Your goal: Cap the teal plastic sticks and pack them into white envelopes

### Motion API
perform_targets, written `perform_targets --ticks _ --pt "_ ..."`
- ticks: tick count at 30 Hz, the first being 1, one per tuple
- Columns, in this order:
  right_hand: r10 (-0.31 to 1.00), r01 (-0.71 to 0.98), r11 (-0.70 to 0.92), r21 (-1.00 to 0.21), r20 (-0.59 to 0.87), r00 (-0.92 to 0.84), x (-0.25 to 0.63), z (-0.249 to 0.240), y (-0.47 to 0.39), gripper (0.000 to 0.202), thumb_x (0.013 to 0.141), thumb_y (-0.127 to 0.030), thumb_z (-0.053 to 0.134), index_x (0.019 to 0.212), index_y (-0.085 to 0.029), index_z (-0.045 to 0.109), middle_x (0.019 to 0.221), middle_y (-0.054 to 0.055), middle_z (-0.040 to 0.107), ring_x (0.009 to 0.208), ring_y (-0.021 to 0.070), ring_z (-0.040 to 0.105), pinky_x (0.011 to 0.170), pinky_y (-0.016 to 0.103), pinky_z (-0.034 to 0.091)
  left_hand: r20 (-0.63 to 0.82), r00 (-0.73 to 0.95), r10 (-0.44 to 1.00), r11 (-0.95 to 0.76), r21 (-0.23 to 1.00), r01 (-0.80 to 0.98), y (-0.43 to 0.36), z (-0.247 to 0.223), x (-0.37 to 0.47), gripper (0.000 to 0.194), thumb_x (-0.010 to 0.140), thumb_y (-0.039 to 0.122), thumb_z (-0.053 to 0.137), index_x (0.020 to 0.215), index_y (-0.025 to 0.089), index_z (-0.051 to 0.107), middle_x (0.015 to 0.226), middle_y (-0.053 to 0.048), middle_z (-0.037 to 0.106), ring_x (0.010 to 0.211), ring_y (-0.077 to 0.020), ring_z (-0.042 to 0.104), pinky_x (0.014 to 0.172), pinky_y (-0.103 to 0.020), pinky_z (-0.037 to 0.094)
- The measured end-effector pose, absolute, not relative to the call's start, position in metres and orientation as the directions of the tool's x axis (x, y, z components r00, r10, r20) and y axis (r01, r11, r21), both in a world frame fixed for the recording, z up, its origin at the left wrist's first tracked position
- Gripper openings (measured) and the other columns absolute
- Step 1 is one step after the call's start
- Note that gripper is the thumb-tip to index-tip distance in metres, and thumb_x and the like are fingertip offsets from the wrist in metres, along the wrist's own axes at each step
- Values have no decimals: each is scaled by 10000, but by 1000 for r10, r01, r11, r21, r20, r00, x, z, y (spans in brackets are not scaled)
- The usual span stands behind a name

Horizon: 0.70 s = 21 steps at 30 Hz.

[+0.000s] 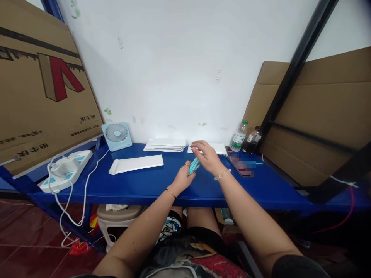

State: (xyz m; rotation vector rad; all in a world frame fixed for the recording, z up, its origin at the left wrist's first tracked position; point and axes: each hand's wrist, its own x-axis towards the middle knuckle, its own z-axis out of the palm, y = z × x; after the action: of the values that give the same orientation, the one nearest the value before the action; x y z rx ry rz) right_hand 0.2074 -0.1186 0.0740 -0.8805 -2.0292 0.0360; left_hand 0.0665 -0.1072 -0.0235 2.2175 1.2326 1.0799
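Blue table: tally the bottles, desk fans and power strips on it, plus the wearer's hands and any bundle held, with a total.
Bottles: 2 (green-capped bottle, dark-capped bottle)
Desk fan: 1
Power strip: 1
Hands: 2 (left hand, right hand)
Turquoise bundle: 1, its pieces too small to count
Total: 7

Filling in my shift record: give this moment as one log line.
left hand: holding light-blue item | right hand: beside it, contact unclear | table: white packets, fan left, phone right

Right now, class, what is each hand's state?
Left hand: closed, holding a light-blue item.
Right hand: open, fingers bent, close above it; contact unclear.
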Motion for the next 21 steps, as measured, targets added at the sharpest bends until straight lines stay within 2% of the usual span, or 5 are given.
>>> perform_targets --ticks 5,10,15,18,21 --pt "513 626 736 -257 816 -268 175 94 -126 357 933 -424 391 1177 -229 563 1432 89 361 1372 283 230 1091 519 260 486 241 840 -542 772 332 -115 -26 64 138 884 304 417 929 175 438 818 -27 562 721 -146 552 696 -279 453" --pt "542 523 789 -322 766 -346 167 80 -123 327 956 -336 349 1168 -230 574 1249 86 561 1191 215 501 1024 434 410 376 269 887 -443 858 262 -118 -31 57 184 874 347 445 935 173 455 687 14 540 613 -122 520 626 -263 450" --pt "479 474 854 -213 677 -559 165 78 -130 336 943 -249 363 1222 -243 550 1245 75 576 1164 198 527 996 397 447 332 259 907 -373 919 130 -108 -36 56 256 816 414 518 796 160 489 598 22 511 550 -113 498 554 -247 417" --pt "543 490 826 -278 626 -560 169 77 -130 392 919 -310 438 1302 -240 480 1250 85 575 1140 210 549 958 389 472 280 274 920 -331 931 157 -104 -36 56 267 801 411 526 722 156 511 596 -4 547 555 -128 527 558 -262 428" --pt "603 518 781 -350 641 -475 175 69 -127 548 856 -380 548 1368 -247 403 1359 94 488 1249 250 456 1008 432 421 252 285 925 -316 926 206 -105 -34 59 197 804 339 516 742 154 543 621 -25 584 584 -147 559 584 -283 459"
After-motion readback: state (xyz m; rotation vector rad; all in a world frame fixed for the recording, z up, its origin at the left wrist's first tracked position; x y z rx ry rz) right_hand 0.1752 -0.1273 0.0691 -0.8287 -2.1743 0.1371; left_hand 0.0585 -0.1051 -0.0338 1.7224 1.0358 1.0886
